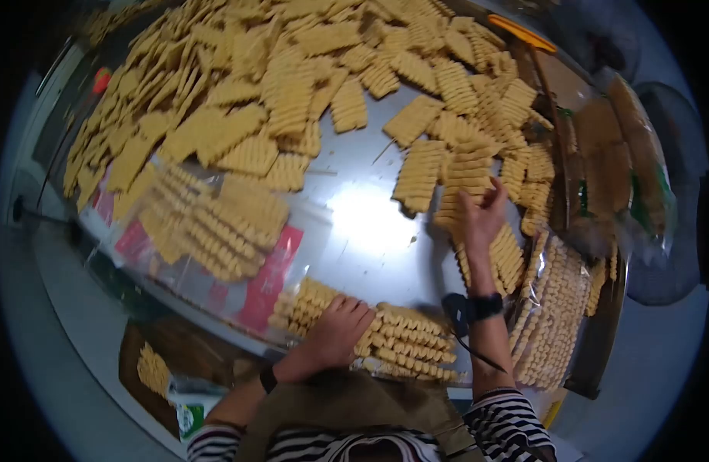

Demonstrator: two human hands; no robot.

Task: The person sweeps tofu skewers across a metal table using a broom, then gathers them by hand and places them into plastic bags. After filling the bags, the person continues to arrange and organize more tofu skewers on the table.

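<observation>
1. A person's left hand (335, 331) lies palm down on a long row of ridged yellow biscuits stood on edge (404, 343), fingers bent over its top and not closed around it.
2. The row runs crosswise under the palm along the near rim of the round shiny steel table (362, 223). Its long axis runs from left of the hand to right of it, dipping slightly toward the person at the right end.
3. The right hand (481, 215) reaches farther out, fingers spread and unclenched, fingertips touching a column of flat ridged yellow biscuit slabs (462, 173). That column stretches straight away beyond the fingertips.
4. A black wristwatch (485, 306) sits behind the right hand, above a black-and-white striped sleeve (508, 420).
5. Left of the left hand, a clear plastic bag with red print (274, 281) holds more biscuits; its lettering is too blurred to read.
6. Right of the right wrist lies a filled clear bag of biscuit rows (555, 308).
</observation>
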